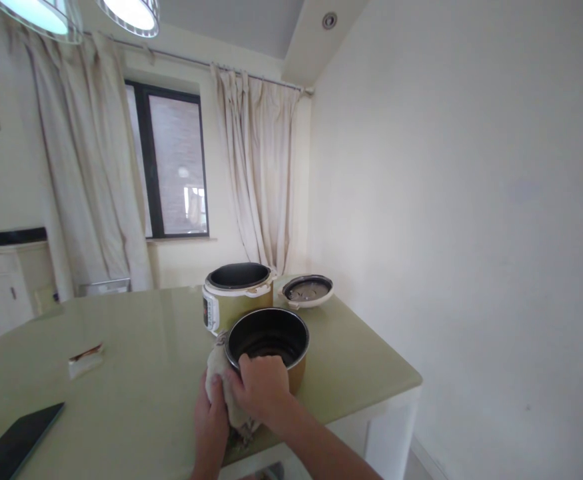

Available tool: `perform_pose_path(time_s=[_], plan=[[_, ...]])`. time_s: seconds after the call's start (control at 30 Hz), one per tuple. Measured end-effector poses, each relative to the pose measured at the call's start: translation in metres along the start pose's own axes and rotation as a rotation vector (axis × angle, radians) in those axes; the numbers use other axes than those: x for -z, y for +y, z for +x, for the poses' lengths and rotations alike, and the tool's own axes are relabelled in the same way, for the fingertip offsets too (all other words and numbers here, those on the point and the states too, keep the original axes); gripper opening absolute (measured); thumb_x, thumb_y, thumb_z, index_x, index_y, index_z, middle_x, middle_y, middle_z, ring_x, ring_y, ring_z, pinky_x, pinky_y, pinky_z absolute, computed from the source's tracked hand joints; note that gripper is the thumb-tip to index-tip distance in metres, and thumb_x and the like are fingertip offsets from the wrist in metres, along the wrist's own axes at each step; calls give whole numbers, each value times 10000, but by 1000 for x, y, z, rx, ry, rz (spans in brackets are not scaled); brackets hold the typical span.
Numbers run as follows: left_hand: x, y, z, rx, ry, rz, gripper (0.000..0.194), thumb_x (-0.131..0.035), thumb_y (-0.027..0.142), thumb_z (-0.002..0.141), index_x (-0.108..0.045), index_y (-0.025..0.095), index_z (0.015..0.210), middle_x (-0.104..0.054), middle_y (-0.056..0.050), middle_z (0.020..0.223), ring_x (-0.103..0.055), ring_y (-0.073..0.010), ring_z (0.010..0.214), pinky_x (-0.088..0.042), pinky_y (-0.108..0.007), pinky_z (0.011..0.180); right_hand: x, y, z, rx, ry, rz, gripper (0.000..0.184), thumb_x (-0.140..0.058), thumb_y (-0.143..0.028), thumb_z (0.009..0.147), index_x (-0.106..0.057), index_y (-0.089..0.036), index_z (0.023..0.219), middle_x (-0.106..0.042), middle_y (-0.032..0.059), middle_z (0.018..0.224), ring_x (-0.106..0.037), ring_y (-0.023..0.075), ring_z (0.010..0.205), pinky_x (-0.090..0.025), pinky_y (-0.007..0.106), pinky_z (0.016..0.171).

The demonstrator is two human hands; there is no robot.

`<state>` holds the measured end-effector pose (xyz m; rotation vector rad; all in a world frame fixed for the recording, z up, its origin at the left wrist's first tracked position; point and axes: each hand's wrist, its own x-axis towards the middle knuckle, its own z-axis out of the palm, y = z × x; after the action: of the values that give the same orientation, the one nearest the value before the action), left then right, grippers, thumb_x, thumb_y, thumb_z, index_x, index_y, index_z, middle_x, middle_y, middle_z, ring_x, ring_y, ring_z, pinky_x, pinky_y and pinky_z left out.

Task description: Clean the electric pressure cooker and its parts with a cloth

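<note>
A dark-lined inner pot (pixel 298 373) with a shiny rim and a brownish outer wall stands near the table's front edge. Against its left side my left hand (pixel 210 417) grips a crumpled pale cloth (pixel 220 367), thumb on top. My right hand (pixel 266 385) is closed over the pot's near rim, its fingers curled to the inside and its thumb towards the cloth; the fingertips are hidden. Just behind the pot is the cooker body (pixel 238 303), white and yellow-green, uncovered, with a control panel on its left. A round lid (pixel 308 291) lies underside up to its right.
The pale green table (pixel 146 360) meets a white wall (pixel 451 200) on the right. To the left lie a dark flat tablet-like object (pixel 18 440) and a small white packet (pixel 85 361). Behind are curtains (pixel 86 173), a window (pixel 178 167) and a white cabinet (pixel 1 287).
</note>
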<state>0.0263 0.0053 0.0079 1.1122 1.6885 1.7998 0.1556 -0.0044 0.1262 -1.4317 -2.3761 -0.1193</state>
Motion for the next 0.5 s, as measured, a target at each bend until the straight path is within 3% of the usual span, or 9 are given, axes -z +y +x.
perform_pose_path(time_s=[0.3, 0.5], plan=[[3, 2, -4, 51, 31, -19, 760, -425, 753, 879, -679, 128, 1228, -754, -193, 1181, -690, -383, 1159, -543, -496, 990, -5, 41, -11, 141, 81, -50, 574, -431, -670, 1029, -763, -233, 860, -795, 77, 786, -745, 219, 717, -377, 282, 614], [5, 3, -7, 75, 97, -47, 864, -402, 809, 879, -652, 105, 1311, -708, -214, 1269, -642, -385, 1248, -505, -507, 1069, -9, 66, -12, 289, 161, -46, 516, -459, -516, 1058, -729, -225, 729, -763, 26, 685, -653, 143, 581, -184, 322, 558]])
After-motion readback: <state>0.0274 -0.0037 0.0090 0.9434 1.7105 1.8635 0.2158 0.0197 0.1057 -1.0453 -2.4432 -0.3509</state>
